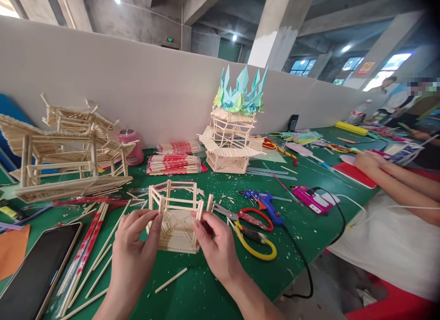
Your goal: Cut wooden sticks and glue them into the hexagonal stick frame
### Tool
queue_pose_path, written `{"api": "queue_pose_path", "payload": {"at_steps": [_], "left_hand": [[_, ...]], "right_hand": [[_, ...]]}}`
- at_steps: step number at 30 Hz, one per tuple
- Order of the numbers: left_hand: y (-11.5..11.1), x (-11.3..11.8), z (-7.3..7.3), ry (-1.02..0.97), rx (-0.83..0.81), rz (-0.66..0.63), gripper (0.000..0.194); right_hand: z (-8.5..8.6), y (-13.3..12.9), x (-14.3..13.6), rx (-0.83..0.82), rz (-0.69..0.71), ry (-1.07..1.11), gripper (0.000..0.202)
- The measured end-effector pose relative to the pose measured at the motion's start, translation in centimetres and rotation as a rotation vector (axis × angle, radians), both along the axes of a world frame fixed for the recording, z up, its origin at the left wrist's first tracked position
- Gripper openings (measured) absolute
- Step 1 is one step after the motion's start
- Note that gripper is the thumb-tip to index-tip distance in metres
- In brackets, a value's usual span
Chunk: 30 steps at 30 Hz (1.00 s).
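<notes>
Both hands pinch the stick frame

I have my left hand (135, 246) and my right hand (218, 246) on the frame (178, 242), toward the near edge of the tabletop (202, 295). My left thumb and fingers close on its left front post; my right ones grip the right front post. I can't tell whether its base bears fully on the tabletop.

Nearer me than the frame, a loose stick (171, 280) lies at a slant. Just right of my right hand are the scissors (256, 219), red-handled, and a yellow-handled tool (258, 250). Past them I see the blue glue gun (268, 205), with a black cable dropping over the near edge, and a magenta box (313, 200).

Toward the back edge, a stick tower (228, 157) stands upright, topped with teal paper (241, 93). Packs of sticks (173, 165) lie left of it, then a pink flask (132, 150). A larger stick house (60, 187) stands farther left; nearer me on that side are the phone (41, 269) and orange paper (13, 251).

Over at the right, another person's hands (369, 159) are above or on a red sheet (355, 174); I can't tell which.
</notes>
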State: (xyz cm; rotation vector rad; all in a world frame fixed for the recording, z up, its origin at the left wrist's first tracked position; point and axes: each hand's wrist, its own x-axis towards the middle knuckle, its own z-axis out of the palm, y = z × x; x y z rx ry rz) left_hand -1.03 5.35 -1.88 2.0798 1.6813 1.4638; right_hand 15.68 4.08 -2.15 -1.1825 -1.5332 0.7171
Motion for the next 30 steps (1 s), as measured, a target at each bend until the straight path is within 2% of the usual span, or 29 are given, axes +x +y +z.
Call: {"api": "queue_pose_path", "payload": {"at_steps": [8, 12, 23, 30], "left_hand": [[-2.4, -1.7, -2.8, 0.036, -0.043, 0.019, 0.019], [-2.9, -2.1, -3.6, 0.047, -0.071, 0.016, 0.018], [-2.3, -2.0, -4.2, 0.012, -0.18, 0.008, 0.023], [0.6, -2.2, -3.7, -0.047, -0.257, -0.011, 0.029]], "right_hand": [[-1.9, -0.9, -0.6, 0.009, 0.107, -0.078, 0.021], [-2.7, -1.4, -0.6, 0.004, 0.13, -0.113, 0.021], [-4.0, -2.7, -0.9, 0.019, 0.148, -0.187, 0.017], [-4.2, -3.5, -2.2, 0.073, 0.211, -0.232, 0.03]]}}
